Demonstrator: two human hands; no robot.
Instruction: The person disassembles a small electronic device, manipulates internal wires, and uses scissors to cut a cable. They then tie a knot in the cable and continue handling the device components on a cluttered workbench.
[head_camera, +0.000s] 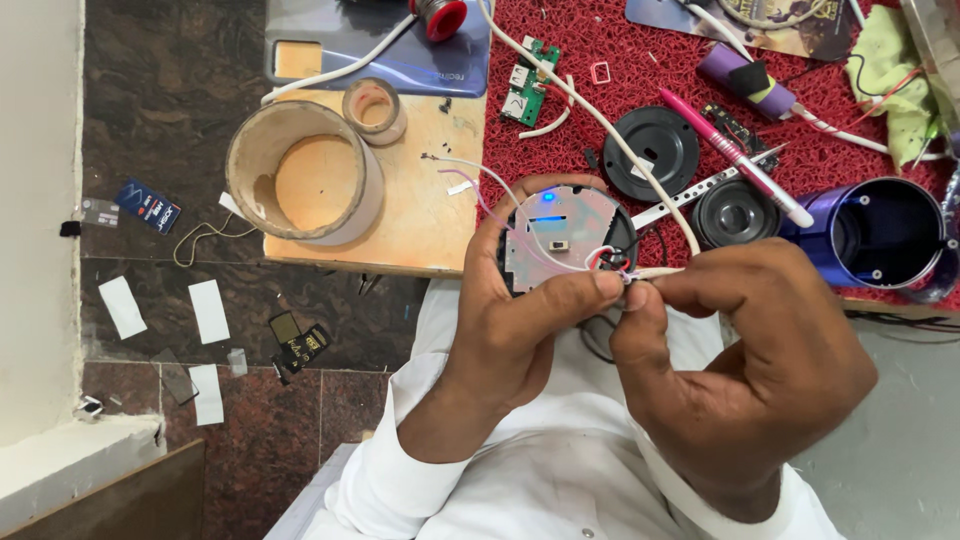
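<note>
Above a wooden bench (420, 215), both hands' fingers (585, 290) seemingly pinch thin wires (612, 262).

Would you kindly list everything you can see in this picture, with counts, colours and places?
Round circuit board: 1, silver with a blue light, held in the left hand.
Thin wires: several, red and white, pinched at the board's edge.
White cable: 1, running from the top to the hands.
Tape rolls: 2, tan, one large and one small, on the wooden board.
Small circuit board: 1, green, on the red mat.
Black discs: 2, on the mat.
Pink pen: 1, on the mat.
Purple cylinder shell: 1, far right.
Paper scraps: several, white, on the floor.
Left hand: holds the board.
Right hand: fingers pinch the wires.
</note>
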